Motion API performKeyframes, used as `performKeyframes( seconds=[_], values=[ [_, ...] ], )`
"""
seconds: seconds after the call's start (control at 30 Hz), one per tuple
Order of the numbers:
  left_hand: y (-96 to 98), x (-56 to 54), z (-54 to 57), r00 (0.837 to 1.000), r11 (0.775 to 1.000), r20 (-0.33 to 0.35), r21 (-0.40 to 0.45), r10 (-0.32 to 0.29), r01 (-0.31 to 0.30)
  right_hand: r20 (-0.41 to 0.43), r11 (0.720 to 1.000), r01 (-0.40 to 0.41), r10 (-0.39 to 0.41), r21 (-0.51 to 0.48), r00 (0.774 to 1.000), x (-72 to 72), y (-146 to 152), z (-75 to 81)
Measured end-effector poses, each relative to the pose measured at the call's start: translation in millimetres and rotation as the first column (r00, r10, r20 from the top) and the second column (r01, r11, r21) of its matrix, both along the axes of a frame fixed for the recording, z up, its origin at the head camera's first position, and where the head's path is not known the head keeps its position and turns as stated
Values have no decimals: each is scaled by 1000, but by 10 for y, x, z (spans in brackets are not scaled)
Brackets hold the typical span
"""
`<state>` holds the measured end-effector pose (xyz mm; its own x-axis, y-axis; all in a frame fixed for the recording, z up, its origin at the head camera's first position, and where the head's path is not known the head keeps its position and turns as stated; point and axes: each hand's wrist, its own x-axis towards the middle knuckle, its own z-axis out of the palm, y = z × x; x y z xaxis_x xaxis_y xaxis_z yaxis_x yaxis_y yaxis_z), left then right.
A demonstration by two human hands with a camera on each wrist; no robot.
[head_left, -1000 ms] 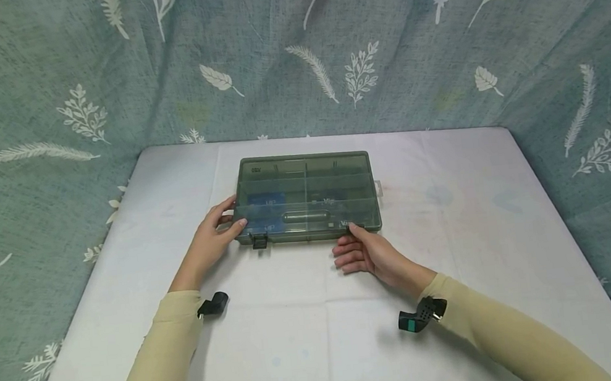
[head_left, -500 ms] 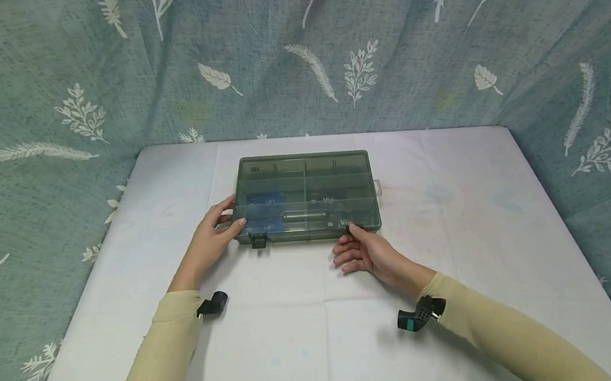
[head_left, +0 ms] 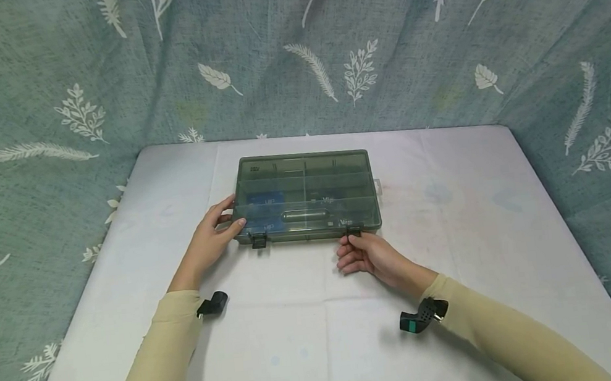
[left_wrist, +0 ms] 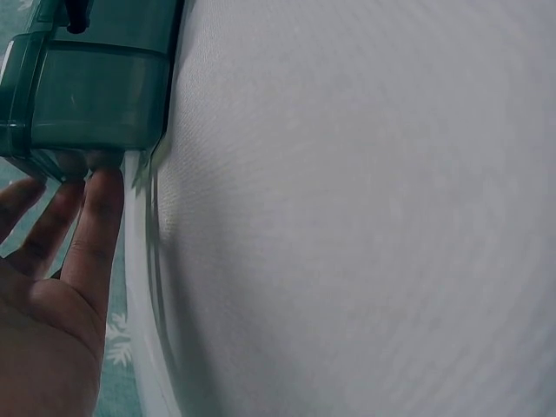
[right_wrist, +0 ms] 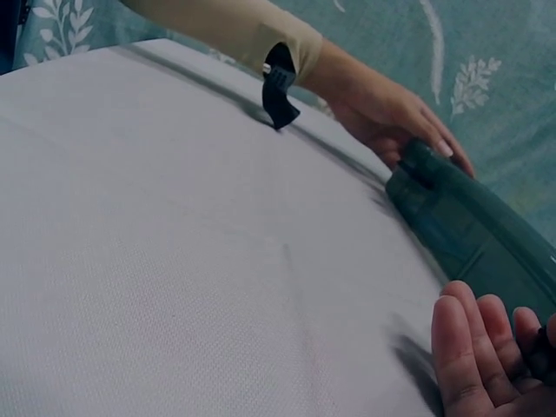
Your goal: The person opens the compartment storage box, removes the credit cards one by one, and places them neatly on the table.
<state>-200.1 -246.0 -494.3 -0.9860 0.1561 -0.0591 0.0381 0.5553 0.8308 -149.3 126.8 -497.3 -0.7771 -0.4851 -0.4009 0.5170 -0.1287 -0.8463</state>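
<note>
A dark green see-through compartment box (head_left: 332, 178) lies flat on the white table, lid down. Blue cards (head_left: 267, 213) marked VIP show through the lid at left, with similar lettering at right. My left hand (head_left: 207, 241) grips the box's left end, thumb on the lid's edge and fingers against the side. In the left wrist view, the fingertips (left_wrist: 106, 187) touch the end wall. At the front right, my right hand (head_left: 376, 257) holds the right latch (head_left: 353, 231) by the thumb and index finger, other fingers loosely bent below. The left latch (head_left: 259, 241) juts from the front edge.
A clear hanging tab (head_left: 378, 187) sticks out of the box's right side. White cloth covers the table (head_left: 278, 355). Behind and beside it hangs a green leaf-patterned curtain (head_left: 274, 100). Black camera mounts (head_left: 424, 316) sit on both wrists.
My right thumb has slid down off the lid's front edge to below the right latch, which now shows. The right hand has shifted slightly toward me. The left hand and box stay put.
</note>
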Motion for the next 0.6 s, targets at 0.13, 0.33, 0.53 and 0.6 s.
performKeyframes(
  seconds=[0.13, 0.33, 0.53, 0.6],
  values=[
    [1, 1, 0, 1000, 1000, -5, 3, -4, 4, -3, 1000, -2, 2, 4, 1000, 6, 10, -5],
    [1, 0, -2, 1000, 1000, -8, 6, 0, 0, 3, 1000, 2, -2, 4, 1000, 7, 24, -8],
    [-1, -2, 2, 1000, 1000, -6, 10, 8, -8, -7, 998, -1, 1, 56, 1000, 24, 85, 3],
    [-4, -5, 4, 1000, 1000, -6, 14, 8, -8, -24, 995, -7, 9, 95, 1000, 29, 124, 13]
  ],
)
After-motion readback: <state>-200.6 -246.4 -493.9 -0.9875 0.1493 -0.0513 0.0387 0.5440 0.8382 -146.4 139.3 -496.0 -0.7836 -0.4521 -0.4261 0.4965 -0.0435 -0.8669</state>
